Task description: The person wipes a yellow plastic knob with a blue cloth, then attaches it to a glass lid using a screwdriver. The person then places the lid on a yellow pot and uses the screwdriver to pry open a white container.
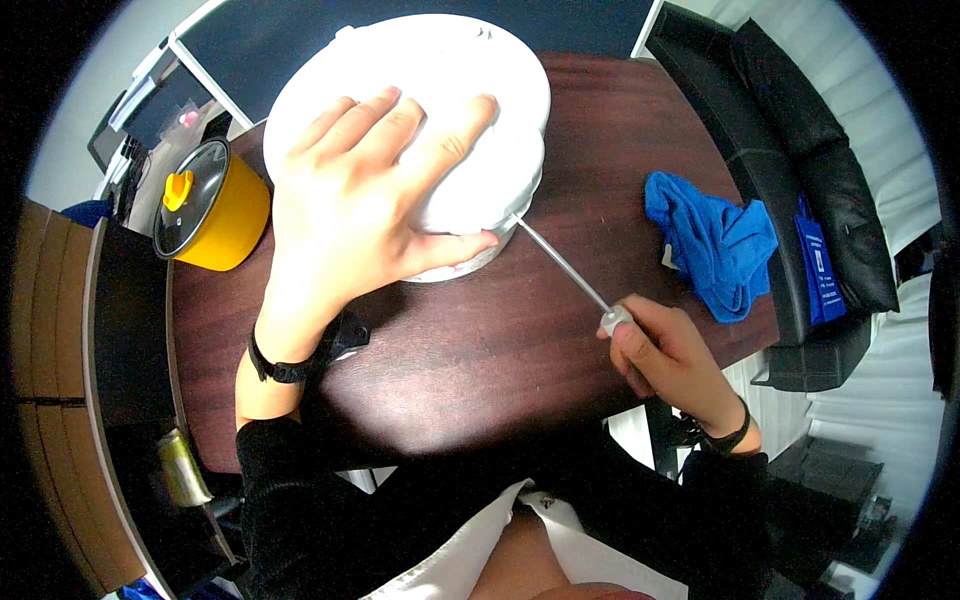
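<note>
A large white rounded plastic appliance (500, 90) stands on the dark wooden table at its far middle. My left hand (360, 185) lies flat over its top, fingers spread, with the thumb reaching along the near edge. In my right hand (660, 355), fingers wrapped round its pale handle, is a long thin screwdriver (565, 262). Its metal shaft slants up and left, and the tip meets the appliance's lower right edge. What the tip touches there is too small to make out. Part of the appliance is hidden beneath my left hand.
A yellow pot (228, 225) with a glass lid stands left of the appliance. A crumpled blue cloth (715, 245) lies on the table's (450, 370) right side. Beyond that edge are a black sofa (780, 150) and a blue bag (820, 265). A small dark item (350, 335) is beside my left wrist.
</note>
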`<move>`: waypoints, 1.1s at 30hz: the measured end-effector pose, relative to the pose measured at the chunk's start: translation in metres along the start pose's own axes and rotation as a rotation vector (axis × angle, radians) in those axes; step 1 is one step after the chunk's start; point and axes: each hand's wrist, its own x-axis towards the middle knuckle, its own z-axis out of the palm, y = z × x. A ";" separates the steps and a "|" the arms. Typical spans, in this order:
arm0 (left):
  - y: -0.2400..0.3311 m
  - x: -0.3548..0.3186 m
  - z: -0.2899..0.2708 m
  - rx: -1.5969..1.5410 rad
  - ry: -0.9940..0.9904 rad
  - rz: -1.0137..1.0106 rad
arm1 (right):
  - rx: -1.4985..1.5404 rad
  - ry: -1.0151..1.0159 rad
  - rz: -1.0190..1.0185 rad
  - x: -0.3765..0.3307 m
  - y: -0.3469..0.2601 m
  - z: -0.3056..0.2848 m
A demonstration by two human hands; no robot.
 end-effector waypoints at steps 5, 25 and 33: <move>0.001 -0.003 0.002 0.004 0.004 -0.013 | 0.451 -0.138 0.143 0.002 0.014 0.013; 0.002 -0.002 0.000 0.015 -0.014 -0.016 | -0.420 0.241 -0.074 -0.005 -0.022 -0.001; 0.002 -0.002 0.001 0.018 0.004 -0.006 | 0.018 0.047 0.083 0.000 0.001 0.011</move>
